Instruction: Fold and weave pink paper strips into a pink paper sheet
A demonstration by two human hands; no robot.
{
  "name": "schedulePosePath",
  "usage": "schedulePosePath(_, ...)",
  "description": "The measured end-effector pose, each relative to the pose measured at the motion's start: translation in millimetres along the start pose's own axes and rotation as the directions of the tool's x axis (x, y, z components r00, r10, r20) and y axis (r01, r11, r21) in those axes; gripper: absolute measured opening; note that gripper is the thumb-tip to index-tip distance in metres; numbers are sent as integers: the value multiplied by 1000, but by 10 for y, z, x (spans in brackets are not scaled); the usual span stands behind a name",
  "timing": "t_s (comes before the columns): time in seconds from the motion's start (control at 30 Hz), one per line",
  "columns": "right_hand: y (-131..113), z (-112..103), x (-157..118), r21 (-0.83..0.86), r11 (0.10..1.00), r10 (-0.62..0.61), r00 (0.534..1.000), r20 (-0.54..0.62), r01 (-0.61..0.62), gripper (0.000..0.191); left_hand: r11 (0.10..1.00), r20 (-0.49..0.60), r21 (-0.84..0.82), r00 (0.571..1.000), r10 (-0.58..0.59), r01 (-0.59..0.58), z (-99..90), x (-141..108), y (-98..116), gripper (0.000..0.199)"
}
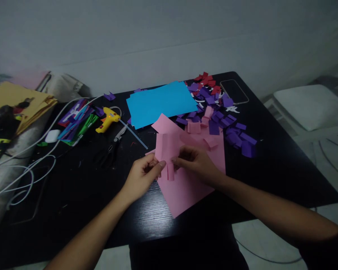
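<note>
Two bare forearms (98,228) extend toward one large pink paper sheet (176,198), left hand (141,174) and right hand (198,163) pinching one folded pink paper piece (166,146) above it; one yellow plastic glue gun (108,119) lies left of the sheet.

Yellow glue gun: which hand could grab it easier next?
Probably the left hand: it's nearer the yellow glue gun, which lies on that side. The right hand would have to reach across. Both hold the folded pink paper, so the left might let go first.
</note>
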State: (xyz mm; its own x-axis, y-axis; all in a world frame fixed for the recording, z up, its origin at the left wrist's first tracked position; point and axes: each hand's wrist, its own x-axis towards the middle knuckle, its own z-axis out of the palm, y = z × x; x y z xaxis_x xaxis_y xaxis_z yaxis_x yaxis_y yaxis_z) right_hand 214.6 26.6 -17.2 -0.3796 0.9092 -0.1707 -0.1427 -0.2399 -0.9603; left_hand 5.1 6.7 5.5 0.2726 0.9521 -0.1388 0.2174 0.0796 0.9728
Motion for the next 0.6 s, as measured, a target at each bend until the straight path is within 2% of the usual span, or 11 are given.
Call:
schedulePosePath(0.3,-36,1,8,43,997,58,998,-3,-57,38,1000,-3,-10,1000,6,-6,15,7,-46,41)
schedulePosePath(0.6,-24,1,17,54,996,76,997,33,-78,34,1000,-4,-4,1000,-5,5,26,7,-61,39)
